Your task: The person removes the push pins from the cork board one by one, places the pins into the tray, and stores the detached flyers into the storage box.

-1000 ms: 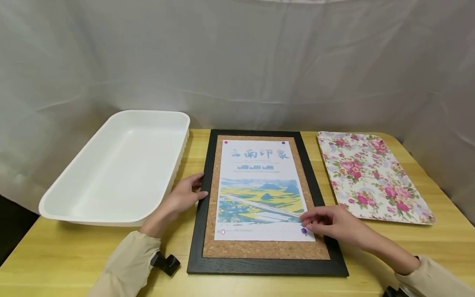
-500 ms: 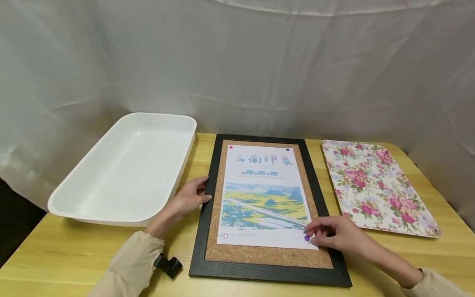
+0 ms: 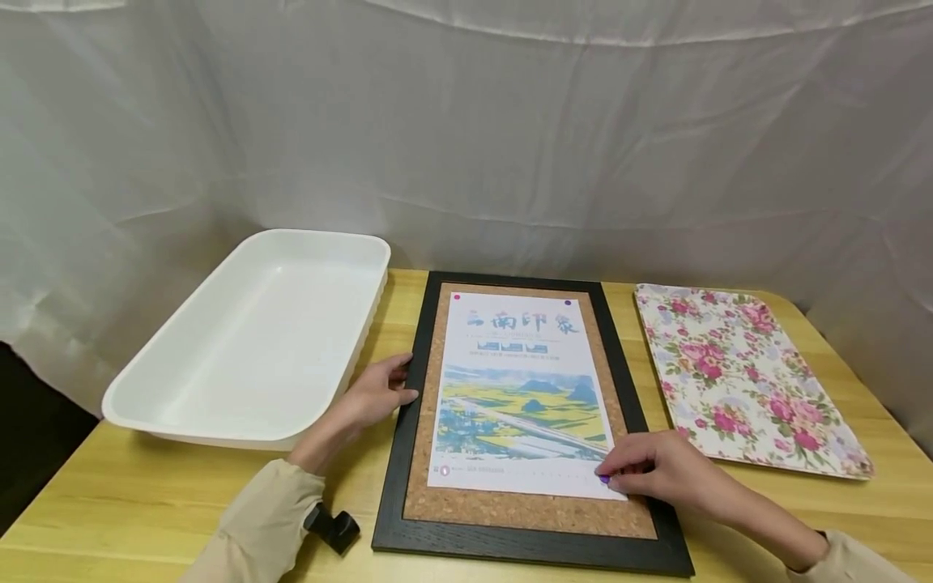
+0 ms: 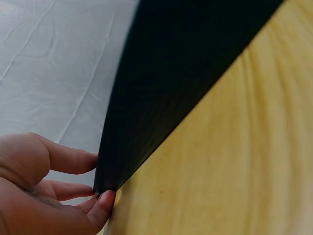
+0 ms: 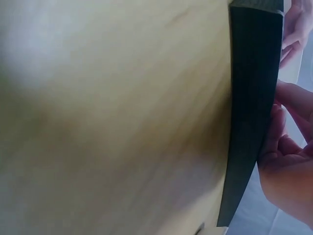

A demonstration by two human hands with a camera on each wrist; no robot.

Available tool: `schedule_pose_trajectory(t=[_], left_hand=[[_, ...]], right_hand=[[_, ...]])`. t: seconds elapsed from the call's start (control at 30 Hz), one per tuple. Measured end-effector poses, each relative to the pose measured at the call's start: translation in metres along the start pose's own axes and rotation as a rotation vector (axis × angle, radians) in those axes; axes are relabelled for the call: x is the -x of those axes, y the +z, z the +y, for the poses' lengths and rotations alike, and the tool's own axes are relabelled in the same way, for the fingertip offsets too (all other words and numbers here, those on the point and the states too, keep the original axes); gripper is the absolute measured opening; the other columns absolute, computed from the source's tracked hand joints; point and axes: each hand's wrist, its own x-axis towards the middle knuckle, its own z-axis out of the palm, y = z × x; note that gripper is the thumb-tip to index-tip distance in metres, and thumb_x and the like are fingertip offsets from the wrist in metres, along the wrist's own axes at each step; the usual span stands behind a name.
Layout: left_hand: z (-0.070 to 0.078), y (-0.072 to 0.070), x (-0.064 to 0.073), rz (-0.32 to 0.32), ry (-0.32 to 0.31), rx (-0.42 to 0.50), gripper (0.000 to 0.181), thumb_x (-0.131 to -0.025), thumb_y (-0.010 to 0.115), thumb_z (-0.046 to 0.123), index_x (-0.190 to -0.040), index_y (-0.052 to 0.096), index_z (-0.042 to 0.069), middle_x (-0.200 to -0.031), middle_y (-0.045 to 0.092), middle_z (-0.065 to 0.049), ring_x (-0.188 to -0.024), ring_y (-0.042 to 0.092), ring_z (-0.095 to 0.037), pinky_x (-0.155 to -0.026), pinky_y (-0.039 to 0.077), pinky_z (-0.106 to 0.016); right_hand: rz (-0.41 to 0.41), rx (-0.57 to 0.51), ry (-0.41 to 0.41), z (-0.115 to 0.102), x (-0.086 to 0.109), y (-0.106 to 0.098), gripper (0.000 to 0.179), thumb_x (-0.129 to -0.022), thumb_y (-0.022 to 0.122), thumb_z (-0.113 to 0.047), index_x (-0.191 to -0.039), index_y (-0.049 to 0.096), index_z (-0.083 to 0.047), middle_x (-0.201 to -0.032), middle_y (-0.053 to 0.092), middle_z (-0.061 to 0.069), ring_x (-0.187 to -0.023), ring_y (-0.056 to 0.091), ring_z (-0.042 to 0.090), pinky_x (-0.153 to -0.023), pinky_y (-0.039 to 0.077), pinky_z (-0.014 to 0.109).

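Note:
A black-framed cork board (image 3: pixel 530 518) lies on the table with a printed landscape poster (image 3: pixel 521 405) on it. Pink (image 3: pixel 457 297) and purple (image 3: pixel 568 303) pins sit at the poster's top corners. My right hand (image 3: pixel 663 470) pinches a purple push pin (image 3: pixel 604 479) between thumb and fingers at the poster's lower right corner; the pin's point is hidden. On the opposite side, my left hand (image 3: pixel 375 391) holds the frame's left edge. The left wrist view shows its fingertips (image 4: pixel 105 199) pressed against the frame's dark side (image 4: pixel 146 98).
To the left stands a deep white plastic tray (image 3: pixel 248 340), its near right corner behind my left forearm. A flat floral tray (image 3: pixel 743 380) lies at the right. Behind the wooden table (image 3: pixel 109 518) hangs a grey-white cloth (image 3: pixel 510 129).
My right fingers have come down closer round the purple push pin, which now shows less and sits lower at the corner. My left hand stays on the frame; the head view has shifted slightly.

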Motion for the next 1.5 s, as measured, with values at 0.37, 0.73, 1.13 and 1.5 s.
schedule_pose_trajectory(t=[0.37, 0.73, 1.13, 1.5], left_hand=[[0.000, 0.000, 0.002, -0.002, -0.008, 0.008, 0.061, -0.094, 0.055, -0.005, -0.148, 0.026, -0.010, -0.138, 0.044, -0.030, -0.127, 0.042, -0.042, -0.099, 0.041, -0.049], [0.000, -0.001, 0.002, 0.016, -0.012, 0.012, 0.061, -0.093, 0.055, -0.006, -0.147, 0.027, -0.011, -0.137, 0.045, -0.029, -0.125, 0.044, -0.040, -0.098, 0.042, -0.047], [0.002, -0.002, 0.002, 0.011, -0.002, 0.015, 0.061, -0.093, 0.055, -0.006, -0.147, 0.027, -0.011, -0.136, 0.046, -0.030, -0.124, 0.046, -0.040, -0.097, 0.044, -0.046], [0.001, 0.001, 0.001, 0.013, -0.012, 0.018, 0.062, -0.093, 0.056, -0.005, -0.148, 0.026, -0.010, -0.135, 0.048, -0.028, -0.123, 0.047, -0.039, -0.096, 0.044, -0.046]], right_hand=[[-0.046, 0.034, 0.105, -0.008, -0.007, 0.000, 0.007, -0.085, 0.073, -0.008, -0.087, 0.076, -0.014, -0.087, 0.067, -0.009, -0.065, 0.055, 0.003, -0.053, 0.047, 0.024], [-0.061, -0.031, 0.078, -0.005, -0.007, -0.001, 0.008, -0.086, 0.072, -0.009, -0.093, 0.076, -0.013, -0.092, 0.066, -0.006, -0.064, 0.053, 0.005, -0.053, 0.047, 0.025], [-0.036, 0.060, 0.072, -0.005, -0.009, 0.001, 0.006, -0.087, 0.071, -0.009, -0.089, 0.075, -0.014, -0.085, 0.065, -0.011, -0.062, 0.051, 0.002, -0.052, 0.045, 0.023], [-0.109, 0.082, -0.077, 0.001, -0.011, -0.002, 0.011, -0.088, 0.069, -0.003, -0.091, 0.073, -0.013, -0.086, 0.065, -0.008, -0.065, 0.051, -0.001, -0.051, 0.046, 0.023]])
